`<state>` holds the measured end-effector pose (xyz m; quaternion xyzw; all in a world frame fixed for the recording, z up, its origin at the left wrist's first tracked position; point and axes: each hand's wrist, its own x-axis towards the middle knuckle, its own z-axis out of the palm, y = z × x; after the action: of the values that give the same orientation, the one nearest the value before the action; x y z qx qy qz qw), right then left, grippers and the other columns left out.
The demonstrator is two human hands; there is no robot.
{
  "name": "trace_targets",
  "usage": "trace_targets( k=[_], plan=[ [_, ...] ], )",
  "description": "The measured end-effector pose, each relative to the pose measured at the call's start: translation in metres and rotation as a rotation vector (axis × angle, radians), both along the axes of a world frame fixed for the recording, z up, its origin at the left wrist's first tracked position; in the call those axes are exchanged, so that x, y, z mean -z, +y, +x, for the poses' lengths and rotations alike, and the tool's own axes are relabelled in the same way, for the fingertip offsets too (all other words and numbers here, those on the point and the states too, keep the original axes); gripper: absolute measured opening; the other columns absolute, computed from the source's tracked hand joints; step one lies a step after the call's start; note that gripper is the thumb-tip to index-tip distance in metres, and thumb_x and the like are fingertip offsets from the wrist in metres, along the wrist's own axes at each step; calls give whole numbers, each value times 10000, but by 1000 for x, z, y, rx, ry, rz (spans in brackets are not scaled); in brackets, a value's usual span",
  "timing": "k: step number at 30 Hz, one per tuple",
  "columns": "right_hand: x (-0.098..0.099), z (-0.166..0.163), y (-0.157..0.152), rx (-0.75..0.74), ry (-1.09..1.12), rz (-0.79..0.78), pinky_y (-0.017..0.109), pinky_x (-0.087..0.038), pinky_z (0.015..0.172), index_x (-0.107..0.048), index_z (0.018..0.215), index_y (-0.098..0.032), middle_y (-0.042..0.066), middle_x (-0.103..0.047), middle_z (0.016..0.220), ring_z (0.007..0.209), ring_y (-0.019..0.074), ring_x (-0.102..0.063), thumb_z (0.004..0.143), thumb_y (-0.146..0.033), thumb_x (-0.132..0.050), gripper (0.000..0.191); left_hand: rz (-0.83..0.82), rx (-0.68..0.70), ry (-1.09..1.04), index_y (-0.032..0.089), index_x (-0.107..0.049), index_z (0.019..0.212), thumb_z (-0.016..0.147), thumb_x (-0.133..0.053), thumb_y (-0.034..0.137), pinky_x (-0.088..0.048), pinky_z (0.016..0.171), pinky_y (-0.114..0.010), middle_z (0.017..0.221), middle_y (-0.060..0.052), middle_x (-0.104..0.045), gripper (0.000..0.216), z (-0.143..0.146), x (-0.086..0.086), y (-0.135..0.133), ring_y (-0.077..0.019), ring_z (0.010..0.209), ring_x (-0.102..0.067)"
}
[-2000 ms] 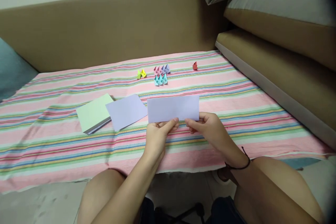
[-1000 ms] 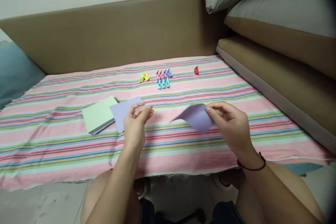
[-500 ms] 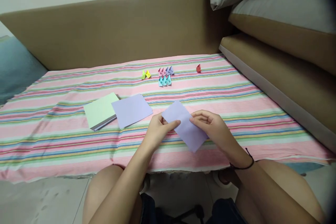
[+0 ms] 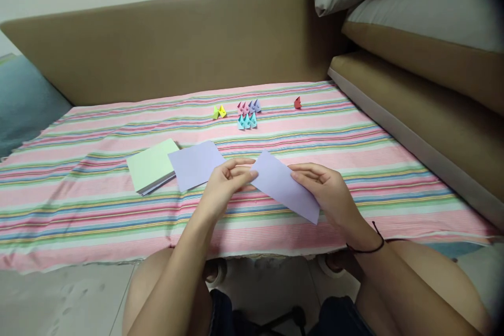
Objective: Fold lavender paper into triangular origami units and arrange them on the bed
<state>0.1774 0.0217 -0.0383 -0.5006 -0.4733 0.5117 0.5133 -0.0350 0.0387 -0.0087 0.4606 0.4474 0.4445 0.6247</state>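
Note:
A sheet of purple paper point(image 4: 284, 186) is held up between my two hands, slanting down to the right above the cloth. At its left edge, my left hand point(image 4: 226, 184) grips it with the thumb on the near face; some fingers reach past the edge. My right hand point(image 4: 326, 189) pinches the upper right edge between thumb and curled fingers. Left of my left hand lie more purple sheets point(image 4: 195, 165), partly covered by that hand. Beside them sits a thick stack of paper with a light green sheet point(image 4: 153, 165) on top.
Small folded paper pieces stand farther back: yellow point(image 4: 219, 111), pink point(image 4: 243, 108), purple point(image 4: 255, 106), turquoise point(image 4: 247, 121), and a red one point(image 4: 297, 103) apart. The striped cloth point(image 4: 98, 210) meets a brown backrest point(image 4: 177, 52); cushions point(image 4: 413, 100) pile at right.
The sheet has turned and looks narrower, its lower corner now farther right. My left hand has shifted left to the sheet's edge, and my right hand slightly right.

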Motion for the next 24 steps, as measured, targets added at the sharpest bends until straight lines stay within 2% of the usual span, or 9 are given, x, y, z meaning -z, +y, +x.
trace_targets(
  k=[4, 7, 9, 10, 12, 15, 20, 24],
  plan=[
    [-8, 7, -1, -1, -109, 86, 321, -511, 820, -717, 984, -263, 50, -674, 1153, 1065, 231, -614, 808, -388, -658, 224, -22, -182, 48, 138, -689, 803, 565, -848, 259, -522, 651, -200, 650, -7, -702, 311, 0, 8, 2, -112, 634, -655],
    [-11, 18, -2, -180, -72, 157, 335, -521, 863, -643, 1145, -328, 24, -499, 1395, 1188, 243, -545, 799, -335, -680, 348, -119, -344, -30, 136, -675, 729, 495, -876, 254, -515, 587, -165, 637, 3, -691, 330, 0, 12, 5, -97, 612, -650],
    [-10, 25, -2, -319, -67, 205, 350, -516, 903, -568, 1239, -369, 7, -371, 1488, 1223, 246, -518, 775, -265, -711, 497, -176, -394, -83, 132, -677, 716, 465, -883, 230, -513, 557, -142, 654, 6, -688, 340, 0, 12, 6, -85, 610, -646],
    [-9, 29, -2, -363, -68, 220, 360, -508, 923, -546, 1262, -369, 10, -356, 1496, 1227, 244, -514, 793, -249, -691, 505, -198, -405, -103, 130, -681, 719, 458, -883, 217, -513, 544, -133, 663, 7, -687, 341, 0, 11, 7, -80, 605, -644],
    [-8, 34, -2, -412, -68, 221, 376, -497, 941, -519, 1296, -345, 38, -421, 1457, 1197, 234, -540, 861, -252, -608, 453, -226, -409, -123, 125, -692, 736, 459, -877, 194, -513, 519, -123, 683, 3, -690, 340, -1, 11, 7, -76, 596, -643],
    [-8, 37, -2, -405, -64, 181, 377, -499, 928, -510, 1313, -320, 56, -529, 1373, 1131, 219, -589, 922, -279, -513, 393, -236, -397, -130, 120, -696, 747, 485, -863, 173, -517, 502, -118, 702, -6, -697, 315, -1, 10, 6, -81, 600, -651],
    [-9, 38, -3, -294, -121, 191, 352, -507, 940, -660, 1145, -307, 16, -535, 1377, 1192, 230, -553, 880, -284, -583, 277, -226, -368, -140, 120, -687, 746, 535, -841, 152, -535, 529, -119, 708, -8, -697, 263, 2, 12, 5, -81, 618, -656],
    [-9, 39, -4, -228, -96, 139, 367, -531, 922, -694, 1095, -302, 18, -604, 1300, 1153, 239, -588, 824, -287, -650, 274, -205, -298, -138, 121, -682, 801, 590, -819, 179, -557, 589, -146, 767, -30, -700, 259, 5, 11, 2, -96, 658, -664]
  ],
)
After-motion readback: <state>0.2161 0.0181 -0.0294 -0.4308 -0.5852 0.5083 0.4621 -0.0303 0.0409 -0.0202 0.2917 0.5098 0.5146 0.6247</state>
